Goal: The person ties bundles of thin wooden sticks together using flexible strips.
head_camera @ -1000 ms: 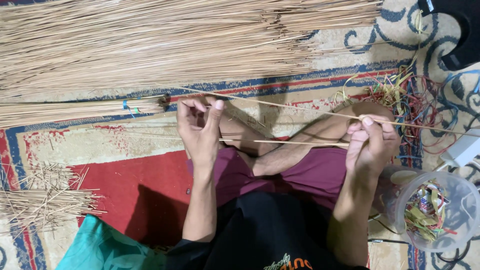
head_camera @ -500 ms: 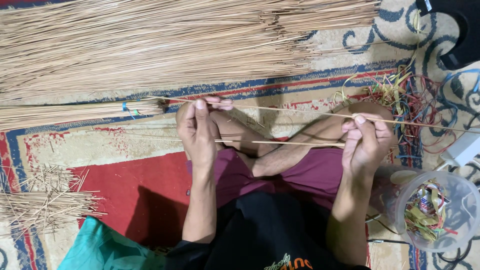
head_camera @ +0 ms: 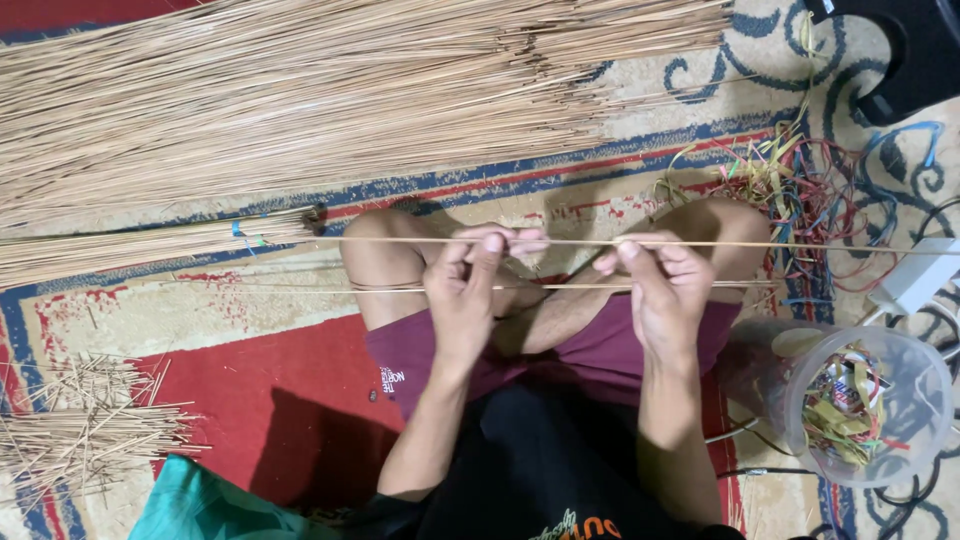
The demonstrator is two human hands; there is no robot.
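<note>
Pinched between the fingertips of both the left hand [head_camera: 470, 290] and the right hand [head_camera: 655, 285], a thin pale stick [head_camera: 570, 241] stretched above crossed legs. One tied bundle [head_camera: 150, 245] lay finished on the patterned carpet [head_camera: 250, 300]; a huge loose pile of straight, dry sticks [head_camera: 300, 90] remained along its far edge.

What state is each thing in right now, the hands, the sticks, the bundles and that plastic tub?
left hand: pinching the upper thin stick
right hand: pinching the same stick
upper thin stick: held level across the knees
second thin stick: lying across the legs, below the first
large stick pile: loose, spread on the rug
tied bundle: bound with a blue band
short stick scraps: scattered
clear plastic tub: open, holding coloured strips
</note>
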